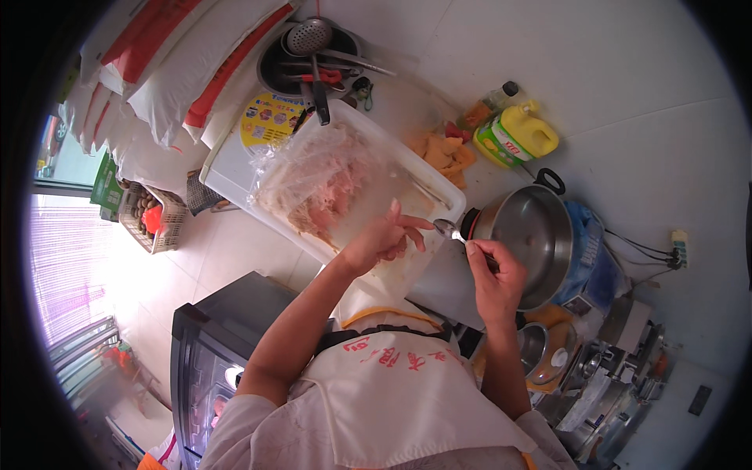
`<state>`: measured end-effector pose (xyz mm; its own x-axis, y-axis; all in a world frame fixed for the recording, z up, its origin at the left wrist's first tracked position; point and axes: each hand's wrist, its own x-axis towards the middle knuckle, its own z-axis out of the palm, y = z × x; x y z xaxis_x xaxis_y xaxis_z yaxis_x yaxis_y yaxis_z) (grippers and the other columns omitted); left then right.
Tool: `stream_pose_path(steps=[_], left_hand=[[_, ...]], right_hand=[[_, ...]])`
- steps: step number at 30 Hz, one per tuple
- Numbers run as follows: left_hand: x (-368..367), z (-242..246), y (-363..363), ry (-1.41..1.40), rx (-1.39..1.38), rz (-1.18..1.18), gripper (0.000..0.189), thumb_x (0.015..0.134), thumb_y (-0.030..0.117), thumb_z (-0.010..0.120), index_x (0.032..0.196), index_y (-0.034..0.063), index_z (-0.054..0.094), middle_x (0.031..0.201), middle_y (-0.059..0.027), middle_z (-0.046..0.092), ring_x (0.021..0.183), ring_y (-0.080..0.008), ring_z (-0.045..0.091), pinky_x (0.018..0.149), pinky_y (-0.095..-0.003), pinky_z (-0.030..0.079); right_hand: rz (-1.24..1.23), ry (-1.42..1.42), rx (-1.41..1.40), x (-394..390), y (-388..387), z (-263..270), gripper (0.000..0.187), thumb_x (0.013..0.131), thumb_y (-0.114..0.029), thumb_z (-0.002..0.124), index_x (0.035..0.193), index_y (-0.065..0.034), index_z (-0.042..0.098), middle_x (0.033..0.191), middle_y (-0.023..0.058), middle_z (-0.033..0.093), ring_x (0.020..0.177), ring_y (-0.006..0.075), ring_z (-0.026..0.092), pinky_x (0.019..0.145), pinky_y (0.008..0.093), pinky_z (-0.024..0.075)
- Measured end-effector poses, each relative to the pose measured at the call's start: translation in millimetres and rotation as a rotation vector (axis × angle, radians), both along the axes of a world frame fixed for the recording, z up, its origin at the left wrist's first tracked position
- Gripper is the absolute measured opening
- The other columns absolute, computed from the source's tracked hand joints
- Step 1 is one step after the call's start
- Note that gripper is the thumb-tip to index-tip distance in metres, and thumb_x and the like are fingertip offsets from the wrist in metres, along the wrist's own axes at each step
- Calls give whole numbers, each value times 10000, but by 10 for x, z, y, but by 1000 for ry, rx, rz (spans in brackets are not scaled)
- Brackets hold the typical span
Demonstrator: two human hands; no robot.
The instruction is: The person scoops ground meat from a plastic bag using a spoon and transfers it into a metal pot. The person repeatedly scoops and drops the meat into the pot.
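My right hand (496, 273) grips the handle of a metal spoon (448, 229), whose bowl points up and left. The index fingertip of my left hand (396, 235) reaches close to the spoon's bowl; whether they touch I cannot tell. My left hand's fingers are spread over a white plastic tub (376, 114). Pink minced meat (335, 194) lies in the tub's far left part, partly under clear plastic film (305, 147). A long thin utensil (424, 187) rests along the tub's right side. Just right of the spoon stands a deep steel pot (529, 241) with black handles.
Behind the tub sit a dark basin (273, 67) with a skimmer (309, 38), an orange cloth (443, 155), a yellow jug (517, 135) and a glass bottle (490, 106). White sacks (188, 76) are stacked at left, above a basket (154, 220). Metal bowls (531, 346) stand at lower right.
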<state>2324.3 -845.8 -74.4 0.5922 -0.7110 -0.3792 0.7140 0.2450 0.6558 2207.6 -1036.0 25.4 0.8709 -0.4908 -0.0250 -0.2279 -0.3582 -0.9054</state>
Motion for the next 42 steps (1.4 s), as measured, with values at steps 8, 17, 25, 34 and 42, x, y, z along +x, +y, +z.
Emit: stream_pose_path(steps=[8,17,25,34,42], left_hand=[[-122,-262,-13,-376,303,-25,489,1053,260,687,643,98,476,599,72,430,556,-37,352,514,-280,261],[-250,-268,-20,-642,376,38,364,927,126,663,643,-18,488,580,-122,409,576,-179,335,546,-397,351],[-243,-303,24,-855,372,85,240,869,100,641,684,-20,546,627,-214,502,563,-330,428,572,-447,398],[-216,-372,22,-900,414,33,132,797,-5,726,746,0,604,657,-116,536,620,-179,493,600,-351,436],[-228,-505,32,-939,411,-49,148,800,15,760,756,3,620,682,-129,568,624,-228,524,624,-366,460]], right_hand=[[15,13,-49,-48,58,-35,88,987,-69,768,999,16,750,782,-5,659,700,29,545,615,225,441],[216,22,-241,162,118,54,71,920,-58,769,935,-10,720,796,103,708,648,192,667,614,318,521],[293,73,-266,252,183,105,93,897,-60,761,888,-11,682,775,119,692,615,231,651,583,343,506],[295,120,-213,283,282,115,97,890,-43,751,879,9,670,764,121,686,621,213,648,588,338,501],[234,204,-6,195,333,-94,128,937,-89,740,903,22,686,737,87,657,667,122,611,615,311,488]])
